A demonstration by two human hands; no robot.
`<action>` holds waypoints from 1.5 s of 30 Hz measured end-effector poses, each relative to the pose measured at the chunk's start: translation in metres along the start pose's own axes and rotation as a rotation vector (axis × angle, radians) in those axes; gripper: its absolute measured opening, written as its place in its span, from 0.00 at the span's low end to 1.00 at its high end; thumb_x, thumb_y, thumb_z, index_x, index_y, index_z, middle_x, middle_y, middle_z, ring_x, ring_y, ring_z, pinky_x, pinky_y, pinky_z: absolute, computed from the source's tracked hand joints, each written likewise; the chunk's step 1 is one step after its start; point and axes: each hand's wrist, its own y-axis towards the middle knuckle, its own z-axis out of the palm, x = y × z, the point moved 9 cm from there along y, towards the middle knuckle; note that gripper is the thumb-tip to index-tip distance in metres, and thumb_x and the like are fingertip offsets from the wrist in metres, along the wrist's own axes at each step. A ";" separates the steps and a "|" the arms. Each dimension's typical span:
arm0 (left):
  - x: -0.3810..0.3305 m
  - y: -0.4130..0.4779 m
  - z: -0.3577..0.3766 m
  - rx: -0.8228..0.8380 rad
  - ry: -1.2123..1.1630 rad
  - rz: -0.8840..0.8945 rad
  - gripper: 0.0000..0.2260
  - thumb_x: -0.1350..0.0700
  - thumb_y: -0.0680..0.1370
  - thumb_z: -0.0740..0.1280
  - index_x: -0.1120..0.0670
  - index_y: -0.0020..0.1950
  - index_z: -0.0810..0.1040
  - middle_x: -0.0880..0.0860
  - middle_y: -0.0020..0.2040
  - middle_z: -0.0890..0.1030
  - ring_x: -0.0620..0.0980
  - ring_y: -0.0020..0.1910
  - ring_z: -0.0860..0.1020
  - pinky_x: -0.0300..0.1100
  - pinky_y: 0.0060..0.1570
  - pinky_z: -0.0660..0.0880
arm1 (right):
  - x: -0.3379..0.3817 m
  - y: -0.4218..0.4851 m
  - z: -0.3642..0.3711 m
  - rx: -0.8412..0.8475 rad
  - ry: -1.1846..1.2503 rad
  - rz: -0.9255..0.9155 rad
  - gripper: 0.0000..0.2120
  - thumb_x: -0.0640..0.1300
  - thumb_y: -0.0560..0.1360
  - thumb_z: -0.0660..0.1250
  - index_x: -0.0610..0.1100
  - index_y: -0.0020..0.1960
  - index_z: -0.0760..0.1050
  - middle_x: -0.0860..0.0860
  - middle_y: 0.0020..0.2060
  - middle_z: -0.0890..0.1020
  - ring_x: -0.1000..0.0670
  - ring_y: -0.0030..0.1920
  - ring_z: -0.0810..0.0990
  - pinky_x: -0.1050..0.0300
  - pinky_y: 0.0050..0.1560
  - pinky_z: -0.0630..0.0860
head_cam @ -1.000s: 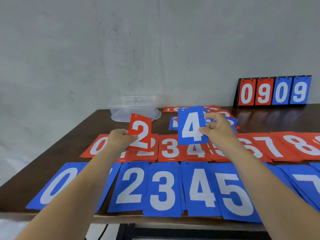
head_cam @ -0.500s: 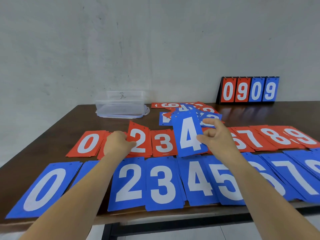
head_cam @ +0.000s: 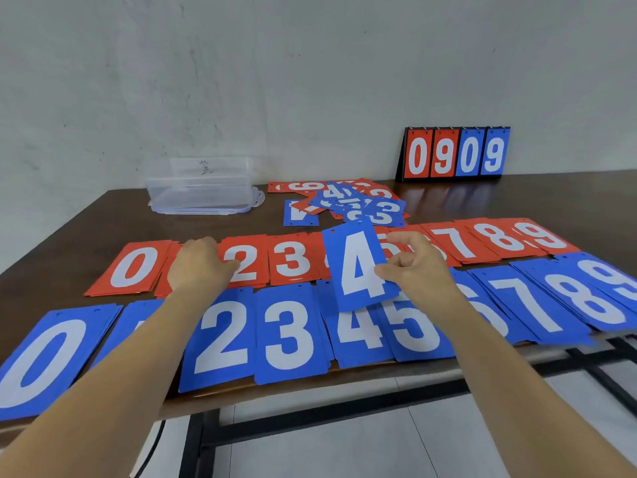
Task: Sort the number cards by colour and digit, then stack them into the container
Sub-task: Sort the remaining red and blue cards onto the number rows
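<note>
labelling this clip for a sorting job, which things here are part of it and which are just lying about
In the job:
blue 4 card, pinched in the right hand
red 2 pile, touched by the left hand
red row and blue row of sorted piles
unsorted heap behind them
clear container

Lying about:
flip scoreboard showing 0909
table, only bearing it all

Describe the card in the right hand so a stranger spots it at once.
On the dark wooden table, a red row of number cards lies behind a blue row. Near the middle, the right hand pinches a blue 4 card. It alone is lifted and tilted, not lying flat.
</note>
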 end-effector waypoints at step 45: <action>-0.158 0.004 0.008 0.064 -0.231 0.239 0.24 0.44 0.74 0.70 0.54 0.66 0.74 0.53 0.62 0.78 0.53 0.52 0.79 0.49 0.50 0.78 | -0.005 0.108 -0.071 -0.157 -0.612 -0.062 0.16 0.50 0.75 0.69 0.49 0.61 0.75 0.51 0.56 0.80 0.48 0.57 0.77 0.48 0.55 0.78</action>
